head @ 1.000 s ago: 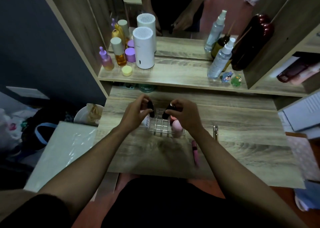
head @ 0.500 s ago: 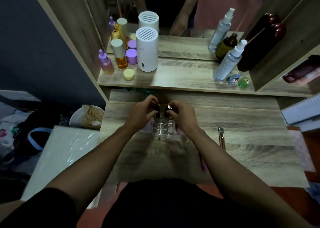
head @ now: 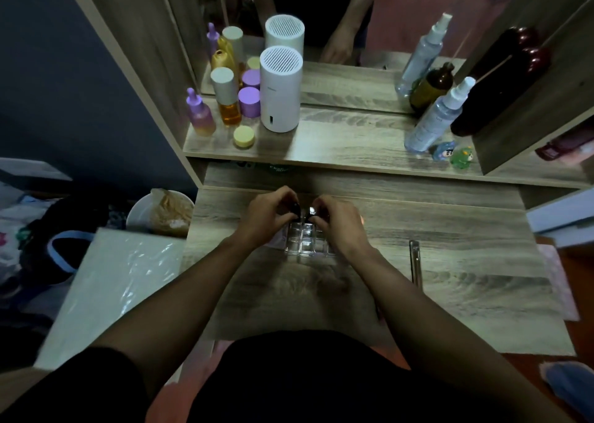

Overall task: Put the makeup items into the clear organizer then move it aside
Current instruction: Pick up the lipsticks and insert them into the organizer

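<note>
A clear organizer point(head: 305, 241) with small square cells sits on the wooden desk point(head: 450, 262), between my two hands. My left hand point(head: 268, 217) pinches a small black makeup item point(head: 295, 211) over the organizer's far edge. My right hand point(head: 340, 223) pinches a second black item with a shiny tip point(head: 311, 212) right beside it. My right hand covers the organizer's right side, so what lies in those cells is hidden. A slim metallic stick point(head: 414, 262) lies on the desk to the right.
The raised shelf behind holds a white cylinder point(head: 280, 90), purple and amber bottles point(head: 225, 101), a yellow jar point(head: 244, 136), spray bottles point(head: 434, 117) and small figurines point(head: 453, 154). A mirror stands behind them. A bowl point(head: 160, 212) and a white board point(head: 112, 281) sit left of the desk.
Both hands have drawn closer together over the organizer's far edge, carrying the two black items. The pink items seen earlier by my right hand are now hidden under it.
</note>
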